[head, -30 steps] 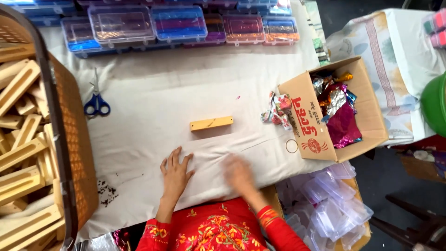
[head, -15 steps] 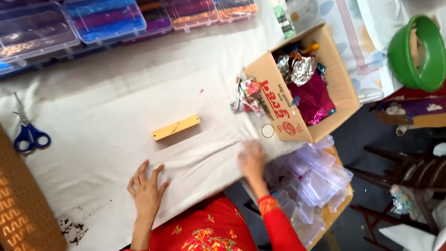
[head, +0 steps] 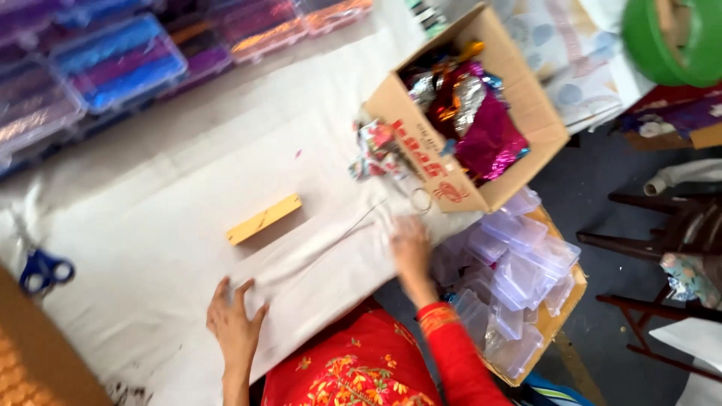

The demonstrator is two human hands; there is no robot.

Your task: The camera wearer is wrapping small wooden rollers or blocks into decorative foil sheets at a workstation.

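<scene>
My left hand (head: 235,323) lies flat with fingers spread on the white cloth (head: 188,188) near the table's front edge. My right hand (head: 410,246) rests palm down on the cloth's right edge, blurred, just below a small ring (head: 421,201). A yellow wooden block (head: 264,219) lies on the cloth between and beyond both hands, touching neither. A cardboard box (head: 459,177) full of shiny foil pieces (head: 474,113) stands just beyond my right hand. Both sleeves are red.
Blue-handled scissors (head: 43,271) lie at the far left. Clear plastic cases with coloured contents (head: 113,64) line the back. A tray of empty clear plastic boxes (head: 519,278) sits lower right. A green bucket (head: 665,37) and dark chair frames (head: 662,225) stand at right.
The view has swung to the right, so the woven basket left the picture. My right hand has slid right along the cloth to its edge near the box. My left hand stays flat.
</scene>
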